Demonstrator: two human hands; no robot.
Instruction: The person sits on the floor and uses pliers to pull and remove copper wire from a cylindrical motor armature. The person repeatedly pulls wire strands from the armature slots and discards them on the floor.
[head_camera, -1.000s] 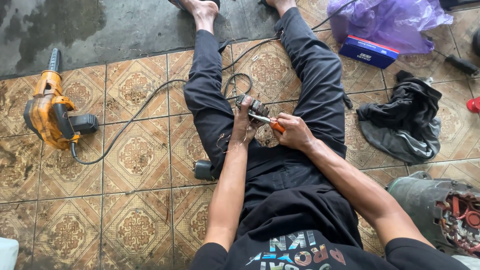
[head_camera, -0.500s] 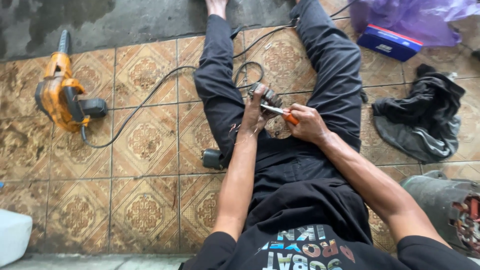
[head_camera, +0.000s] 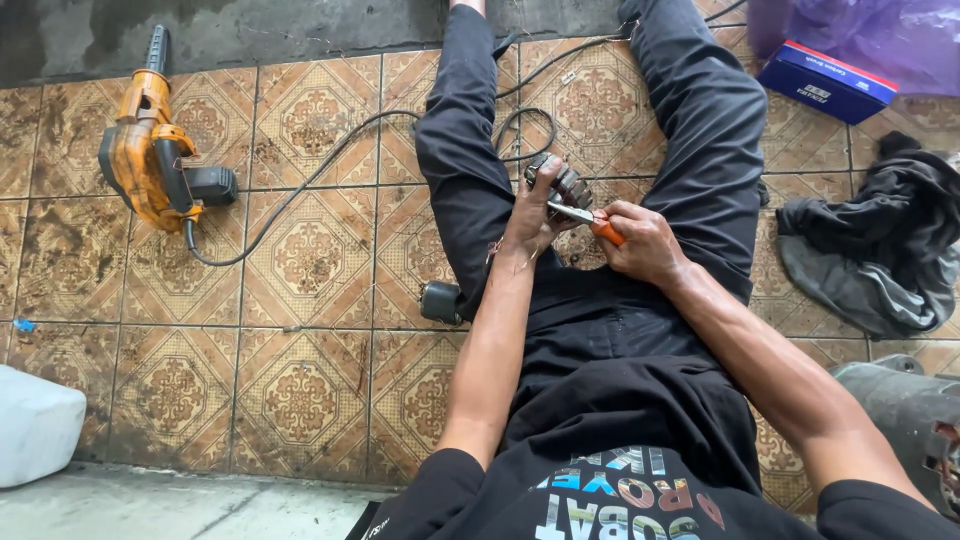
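I sit on a tiled floor with my legs in black trousers stretched out. My left hand (head_camera: 533, 212) grips a small dark metal motor part (head_camera: 568, 183) held above my lap. My right hand (head_camera: 642, 243) holds orange-handled pliers (head_camera: 597, 222), whose jaws touch the part. A black cable (head_camera: 330, 160) loops on the floor just beyond the part. Whether it joins the part is hidden by my left hand.
An orange electric blower (head_camera: 150, 150) lies at the far left with its cord running toward my legs. A small black cylinder (head_camera: 441, 301) sits by my left thigh. A blue box (head_camera: 826, 82), purple plastic bag (head_camera: 870, 25), dark cloth (head_camera: 880, 245), grey motor housing (head_camera: 905, 420) and white container (head_camera: 35, 425) surround me.
The view has shifted so the blower and floor appear further right and lower. Both hands stay on the part and pliers, in nearly the same pose.
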